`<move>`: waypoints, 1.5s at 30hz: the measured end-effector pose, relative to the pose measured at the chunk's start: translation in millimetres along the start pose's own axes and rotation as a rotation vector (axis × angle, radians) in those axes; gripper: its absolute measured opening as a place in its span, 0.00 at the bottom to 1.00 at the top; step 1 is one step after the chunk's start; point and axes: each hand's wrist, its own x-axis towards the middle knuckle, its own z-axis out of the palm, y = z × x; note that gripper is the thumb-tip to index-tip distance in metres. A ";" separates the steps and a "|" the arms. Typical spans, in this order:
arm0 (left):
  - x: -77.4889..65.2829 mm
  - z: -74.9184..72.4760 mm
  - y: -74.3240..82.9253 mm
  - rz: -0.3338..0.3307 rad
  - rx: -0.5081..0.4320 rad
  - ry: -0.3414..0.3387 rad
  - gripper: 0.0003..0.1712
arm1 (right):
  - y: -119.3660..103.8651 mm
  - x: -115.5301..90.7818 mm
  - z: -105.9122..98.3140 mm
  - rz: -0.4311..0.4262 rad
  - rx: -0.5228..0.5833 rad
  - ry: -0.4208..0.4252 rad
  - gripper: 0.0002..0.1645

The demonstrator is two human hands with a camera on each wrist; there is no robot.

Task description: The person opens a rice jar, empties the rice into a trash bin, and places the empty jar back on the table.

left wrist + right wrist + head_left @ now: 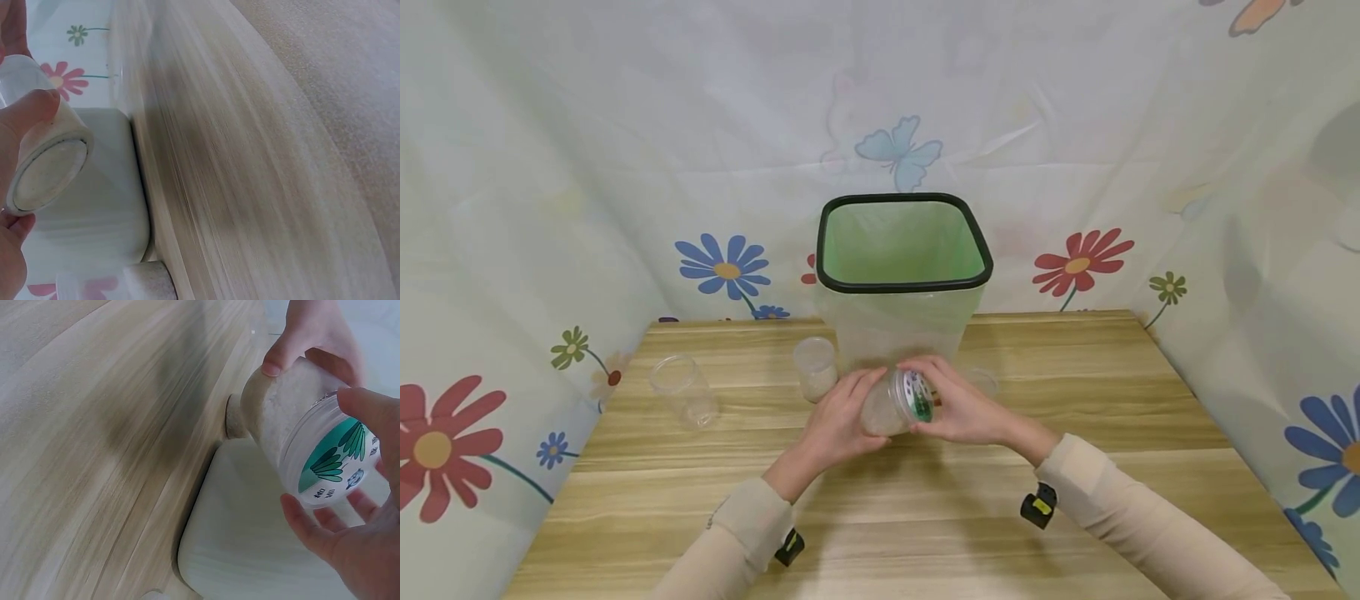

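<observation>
A clear plastic jar [883, 407] with pale, grainy contents is tilted on its side above the table, its lid end to the right. My left hand [842, 421] grips the jar's body, with the thumb and fingers around it in the left wrist view. My right hand [966, 404] holds the printed white and green lid [337, 461] by its rim, thumb on one side and fingers on the other. The lid sits on the jar's mouth. Grains rest along the jar's lower side in the right wrist view.
Right behind my hands stands a pale green bin [902, 321] with a black rim. Left of it is a second clear container [816, 371] with pale contents at its bottom. A clear plastic cup [687, 392] stands farther left. A clear round piece [983, 382] lies beyond my right hand.
</observation>
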 end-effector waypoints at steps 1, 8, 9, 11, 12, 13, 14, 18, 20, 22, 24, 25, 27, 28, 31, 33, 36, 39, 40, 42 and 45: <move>-0.1 -0.1 0.0 0.002 -0.007 0.001 0.59 | 0.3 -0.1 0.0 -0.016 -0.009 0.002 0.47; 0.3 -1.9 -1.5 -0.008 -0.034 -0.030 0.58 | 2.1 0.1 0.5 -0.192 -0.129 0.066 0.48; 0.4 -2.5 -1.7 -0.010 -0.035 -0.035 0.58 | 2.7 0.2 1.1 -0.214 -0.145 0.074 0.48; 0.7 -3.9 -1.8 -0.011 -0.038 -0.042 0.58 | 4.2 0.3 2.1 -0.247 -0.167 0.084 0.48; 0.9 -4.7 -1.7 -0.010 -0.041 -0.044 0.58 | 4.7 0.2 2.6 -0.261 -0.175 0.087 0.48; 1.0 -5.3 -1.6 -0.009 -0.045 -0.046 0.58 | 4.9 0.1 2.8 -0.270 -0.179 0.089 0.48; 1.1 -5.7 -1.5 -0.009 -0.047 -0.047 0.58 | 5.2 0.0 3.2 -0.277 -0.183 0.092 0.48; 1.4 -6.1 -1.2 -0.007 -0.050 -0.042 0.58 | 4.7 -0.4 3.6 -0.283 -0.176 0.086 0.48; 1.6 -6.2 -1.0 -0.007 -0.049 -0.035 0.57 | 4.1 -0.6 3.7 -0.276 -0.169 0.080 0.48; 2.0 -5.9 -0.8 -0.007 -0.046 -0.028 0.57 | 3.4 -0.9 3.5 -0.269 -0.167 0.075 0.49; 2.6 -5.8 -0.5 -0.006 -0.045 -0.021 0.57 | 2.8 -1.0 3.5 -0.256 -0.163 0.070 0.51; 2.8 -5.7 -0.3 -0.006 -0.042 -0.019 0.58 | 2.0 -1.3 3.2 -0.244 -0.159 0.067 0.51; 3.0 -5.3 0.0 -0.004 -0.043 -0.015 0.58 | 0.9 -1.3 2.9 -0.208 -0.141 0.065 0.52; 2.9 -5.3 0.3 -0.003 -0.043 -0.013 0.59 | 0.5 -1.1 3.0 -0.181 -0.128 0.067 0.52; 2.3 -4.7 0.9 -0.005 -0.042 -0.014 0.59 | -1.8 -1.0 3.2 -0.082 -0.098 0.078 0.51; 1.7 -4.2 1.0 -0.006 -0.043 -0.015 0.60 | -2.6 -0.7 4.0 -0.016 -0.086 0.087 0.50; 1.2 -3.4 1.2 -0.010 -0.040 -0.018 0.60 | -3.6 -1.1 5.4 0.062 -0.088 0.083 0.48; 1.0 -3.1 1.8 -0.010 -0.035 -0.018 0.60 | -4.4 -1.6 6.1 0.097 -0.074 0.074 0.46; 0.9 -3.1 1.8 -0.009 -0.033 -0.017 0.60 | -4.7 -1.7 6.0 0.095 -0.069 0.072 0.46; 0.6 -3.3 2.0 -0.007 -0.030 -0.015 0.60 | -4.6 -1.8 5.5 0.082 -0.053 0.066 0.46; 0.4 -3.6 2.1 -0.008 -0.025 -0.015 0.60 | -4.0 -1.8 4.1 0.043 -0.032 0.058 0.46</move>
